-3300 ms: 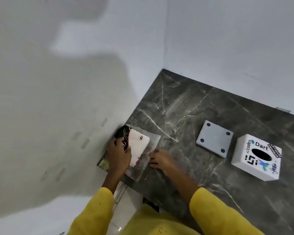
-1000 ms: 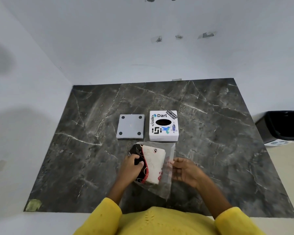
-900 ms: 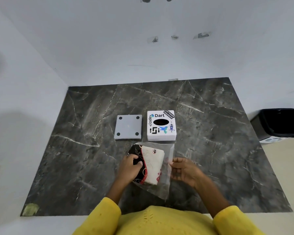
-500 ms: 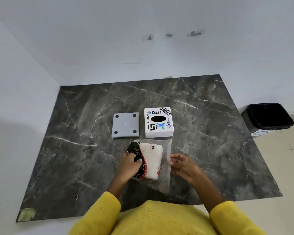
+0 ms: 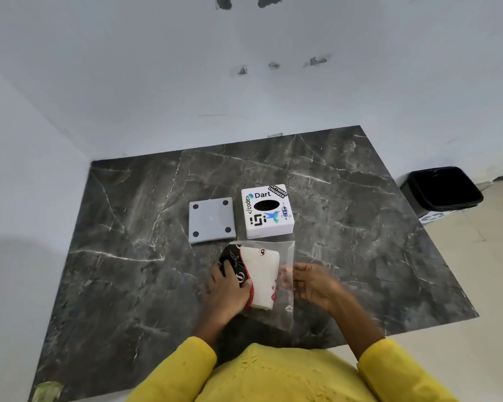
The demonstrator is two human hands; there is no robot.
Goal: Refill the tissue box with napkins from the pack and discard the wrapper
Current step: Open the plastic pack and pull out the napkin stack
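The napkin pack (image 5: 260,275), white with black and red print inside a clear plastic wrapper (image 5: 286,310), lies on the dark marble table (image 5: 128,271) close to me. My left hand (image 5: 225,290) presses down on the pack's dark left end. My right hand (image 5: 312,282) pinches the wrapper's clear right edge. Just beyond the pack stands the white tissue box (image 5: 267,211), covered in stickers, its oval hole facing up. The box's grey base plate (image 5: 211,220) lies flat to its left.
A black waste bin (image 5: 442,190) stands on the floor past the table's right edge. White walls close off the table's left and far sides. A scrap of greenish tape (image 5: 45,391) sits at the near left corner.
The pack has moved from the table's left edge to the middle, in front of the tissue box. In the last second both hands have kept their hold and the view has shifted slightly.
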